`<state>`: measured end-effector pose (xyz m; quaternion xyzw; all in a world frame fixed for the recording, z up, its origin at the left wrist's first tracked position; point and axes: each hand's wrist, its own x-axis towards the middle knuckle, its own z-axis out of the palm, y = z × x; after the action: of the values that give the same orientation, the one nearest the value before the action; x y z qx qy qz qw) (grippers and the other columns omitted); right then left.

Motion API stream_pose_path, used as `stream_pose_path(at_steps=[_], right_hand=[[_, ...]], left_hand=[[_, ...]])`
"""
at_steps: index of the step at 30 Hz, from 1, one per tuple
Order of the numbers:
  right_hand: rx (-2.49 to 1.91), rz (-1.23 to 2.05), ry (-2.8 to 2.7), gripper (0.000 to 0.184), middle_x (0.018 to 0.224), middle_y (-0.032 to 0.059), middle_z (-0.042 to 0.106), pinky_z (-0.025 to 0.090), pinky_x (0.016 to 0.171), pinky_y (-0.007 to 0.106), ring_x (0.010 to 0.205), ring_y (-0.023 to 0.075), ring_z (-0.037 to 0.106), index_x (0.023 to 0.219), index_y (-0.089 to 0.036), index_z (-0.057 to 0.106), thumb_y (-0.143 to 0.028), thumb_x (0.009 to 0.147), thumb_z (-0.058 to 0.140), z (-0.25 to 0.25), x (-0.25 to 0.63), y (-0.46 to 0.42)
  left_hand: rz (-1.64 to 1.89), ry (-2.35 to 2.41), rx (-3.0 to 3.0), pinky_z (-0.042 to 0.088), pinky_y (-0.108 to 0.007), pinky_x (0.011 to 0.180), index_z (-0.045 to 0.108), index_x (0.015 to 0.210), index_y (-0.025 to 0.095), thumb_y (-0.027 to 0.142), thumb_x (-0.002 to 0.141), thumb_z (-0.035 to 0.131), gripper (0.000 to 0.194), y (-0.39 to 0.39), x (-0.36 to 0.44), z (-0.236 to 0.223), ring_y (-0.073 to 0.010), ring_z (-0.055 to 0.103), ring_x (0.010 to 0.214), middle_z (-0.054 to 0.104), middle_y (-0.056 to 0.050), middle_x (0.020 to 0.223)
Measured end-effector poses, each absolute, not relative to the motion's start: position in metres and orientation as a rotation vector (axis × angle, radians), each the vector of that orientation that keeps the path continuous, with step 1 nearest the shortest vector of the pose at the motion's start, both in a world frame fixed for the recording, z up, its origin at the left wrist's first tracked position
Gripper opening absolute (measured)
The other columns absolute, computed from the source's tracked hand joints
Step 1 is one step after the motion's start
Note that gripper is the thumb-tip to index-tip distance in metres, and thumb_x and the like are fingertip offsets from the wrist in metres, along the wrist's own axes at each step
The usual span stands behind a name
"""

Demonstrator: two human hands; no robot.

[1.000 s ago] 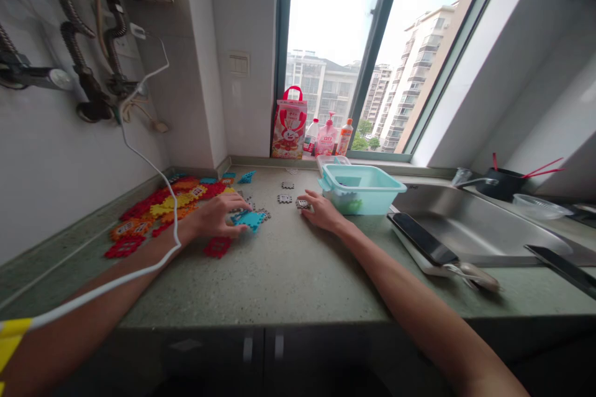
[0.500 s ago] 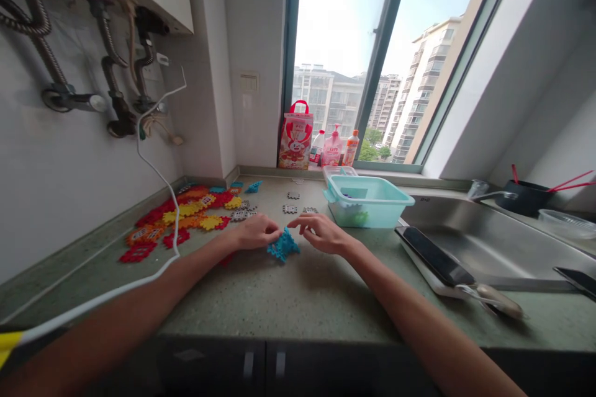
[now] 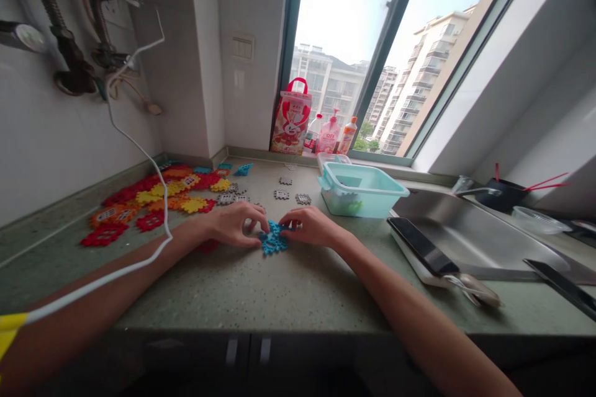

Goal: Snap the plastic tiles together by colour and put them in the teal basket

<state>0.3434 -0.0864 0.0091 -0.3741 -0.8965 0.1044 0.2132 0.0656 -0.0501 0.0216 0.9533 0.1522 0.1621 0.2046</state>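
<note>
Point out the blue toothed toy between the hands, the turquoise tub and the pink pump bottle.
Blue toothed toy (image 3: 276,244): head view, near its middle.
Turquoise tub (image 3: 378,201): head view, on its front wall.
Pink pump bottle (image 3: 328,139): head view, on its body.

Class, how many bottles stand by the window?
3: a red-capped bottle beside the bag, a pink pump bottle in the middle, an orange-capped bottle rightmost. More may be hidden.

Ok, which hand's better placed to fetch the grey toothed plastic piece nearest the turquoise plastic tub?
Probably your right hand, close by that grey piece; your left hand is farther, across the blue toothed plastic cluster.
</note>
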Motion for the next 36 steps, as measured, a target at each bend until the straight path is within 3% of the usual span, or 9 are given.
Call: stream_pose_path(at_steps=[4, 10, 16, 22, 27, 36], right_hand=[[-1.046, 0.292, -2.459, 0.016, 0.086, 0.0026, 0.076, 0.047, 0.072, 0.022, 0.071, 0.0127, 0.066, 0.106, -0.023, 0.084, -0.026, 0.09, 0.081, 0.007, 0.345, -0.084], [-1.081, 0.24, -2.391, 0.013, 0.087, 0.0045, 0.073, 0.046, 0.074, 0.025, 0.072, 0.0133, 0.063, 0.101, -0.022, 0.086, -0.025, 0.098, 0.073, 0.0, 0.349, -0.077], [-1.088, 0.159, -2.441, 0.023, 0.079, 0.0045, 0.072, 0.042, 0.073, 0.026, 0.072, 0.0151, 0.06, 0.088, -0.018, 0.082, -0.026, 0.103, 0.066, -0.005, 0.352, -0.07], [-1.105, 0.203, -2.425, 0.026, 0.075, 0.0022, 0.07, 0.039, 0.068, 0.025, 0.067, 0.0135, 0.055, 0.083, -0.018, 0.08, -0.028, 0.103, 0.065, -0.007, 0.354, -0.067], [-1.132, 0.163, -2.442, 0.027, 0.073, 0.0021, 0.067, 0.038, 0.068, 0.025, 0.069, 0.0143, 0.055, 0.077, -0.018, 0.076, -0.022, 0.101, 0.066, -0.005, 0.352, -0.069], [-1.154, -0.016, -2.509, 0.023, 0.08, 0.0041, 0.068, 0.037, 0.07, 0.027, 0.071, 0.0152, 0.058, 0.078, -0.019, 0.077, -0.013, 0.096, 0.065, -0.002, 0.346, -0.078]], left_hand=[[0.478, 0.391, 2.678, 0.049, -0.021, 0.064, 0.083, 0.099, 0.023, 0.043, 0.086, 0.083, 0.024, -0.053, 0.07, 0.019, -0.0099, 0.065, 0.066, 0.076, -0.005, 0.097], [0.529, 0.371, 2.855, 0.048, -0.022, 0.068, 0.081, 0.099, 0.025, 0.041, 0.101, 0.066, 0.022, -0.058, 0.076, 0.014, -0.0099, 0.064, 0.066, 0.075, -0.003, 0.093], [0.673, 0.479, 2.964, 0.05, -0.024, 0.074, 0.078, 0.105, 0.022, 0.035, 0.108, 0.05, 0.031, -0.056, 0.081, 0.001, -0.0145, 0.069, 0.078, 0.076, -0.005, 0.096], [0.724, 0.553, 2.878, 0.049, -0.022, 0.07, 0.081, 0.106, 0.025, 0.041, 0.103, 0.061, 0.026, -0.054, 0.081, -0.001, -0.011, 0.065, 0.067, 0.076, -0.003, 0.095], [0.799, 0.557, 2.76, 0.047, -0.023, 0.069, 0.082, 0.102, 0.022, 0.037, 0.101, 0.065, 0.023, -0.057, 0.086, -0.006, -0.0124, 0.063, 0.069, 0.072, -0.003, 0.083], [0.773, 0.683, 2.738, 0.046, -0.025, 0.067, 0.08, 0.09, 0.021, 0.028, 0.093, 0.073, 0.01, -0.064, 0.096, -0.001, -0.0132, 0.063, 0.068, 0.072, -0.001, 0.083]])
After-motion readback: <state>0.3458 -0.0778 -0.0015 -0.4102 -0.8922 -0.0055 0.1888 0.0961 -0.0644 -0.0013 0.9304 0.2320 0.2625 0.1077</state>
